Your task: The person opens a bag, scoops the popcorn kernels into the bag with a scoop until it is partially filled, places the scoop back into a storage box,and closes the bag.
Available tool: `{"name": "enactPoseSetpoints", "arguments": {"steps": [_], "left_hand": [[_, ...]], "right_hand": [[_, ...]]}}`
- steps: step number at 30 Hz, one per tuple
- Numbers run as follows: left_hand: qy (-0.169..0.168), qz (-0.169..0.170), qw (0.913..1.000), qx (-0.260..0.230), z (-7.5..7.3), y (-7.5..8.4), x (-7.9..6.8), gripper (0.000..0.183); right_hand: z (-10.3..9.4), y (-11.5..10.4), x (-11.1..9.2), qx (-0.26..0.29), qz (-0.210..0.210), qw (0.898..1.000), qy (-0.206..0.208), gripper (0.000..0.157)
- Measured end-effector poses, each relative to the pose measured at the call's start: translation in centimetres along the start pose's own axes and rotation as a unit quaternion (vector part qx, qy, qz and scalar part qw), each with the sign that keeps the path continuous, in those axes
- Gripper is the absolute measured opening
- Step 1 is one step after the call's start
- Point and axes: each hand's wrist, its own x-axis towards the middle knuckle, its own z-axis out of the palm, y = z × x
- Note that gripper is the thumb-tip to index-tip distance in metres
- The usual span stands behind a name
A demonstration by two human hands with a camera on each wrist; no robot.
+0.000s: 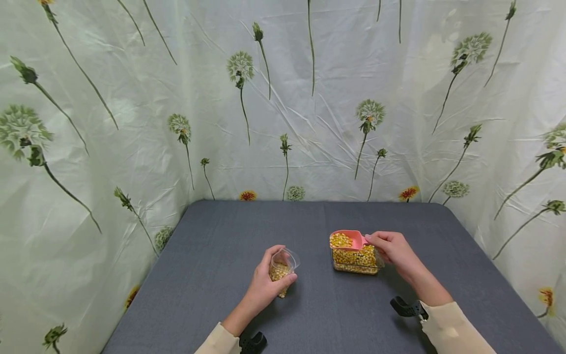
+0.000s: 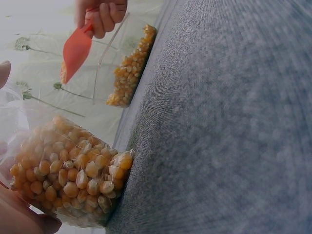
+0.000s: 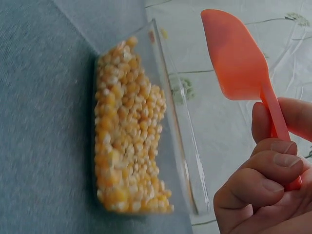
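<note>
My left hand [image 1: 264, 285] grips a clear plastic bag [image 2: 68, 170] of yellow corn kernels, its open mouth tilted toward the right in the head view. The bag's base touches the table in the left wrist view. In my right hand [image 1: 400, 255] is the handle of a coral-pink scoop [image 3: 236, 61], with fingers curled round it. Corn kernels [image 1: 340, 240] lie in the scoop's bowl. Just above a clear rectangular container [image 3: 181, 131] hangs the scoop, apart from it. More kernels [image 3: 129, 141] fill much of that container.
A dark grey cloth covers the table [image 1: 247, 226]. Behind it and at the sides hangs a pale curtain [image 1: 212, 98] printed with dandelions. A black strap [image 1: 404, 307] sits at the right wrist and another [image 1: 254, 342] at the left.
</note>
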Motion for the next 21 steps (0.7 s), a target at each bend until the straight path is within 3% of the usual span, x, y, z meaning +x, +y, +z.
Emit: {"name": "enactPoseSetpoints", "arguments": {"steps": [4, 12, 21], "left_hand": [[0.002, -0.004, 1.0, -0.002, 0.0, 0.2, 0.1, 0.067], [-0.002, -0.01, 0.9999, 0.0, 0.0, 0.3, 0.1, 0.068], [-0.001, -0.013, 0.9999, 0.002, 0.0, 0.2, 0.1, 0.069]], "right_hand": [[0.6, -0.5, 0.4, 0.01, 0.001, 1.0, -0.004, 0.038], [2.0, -1.4, 1.0, 0.017, -0.004, 1.0, -0.016, 0.046], [3.4, -2.1, 1.5, 0.032, -0.014, 0.999, -0.032, 0.034]]}}
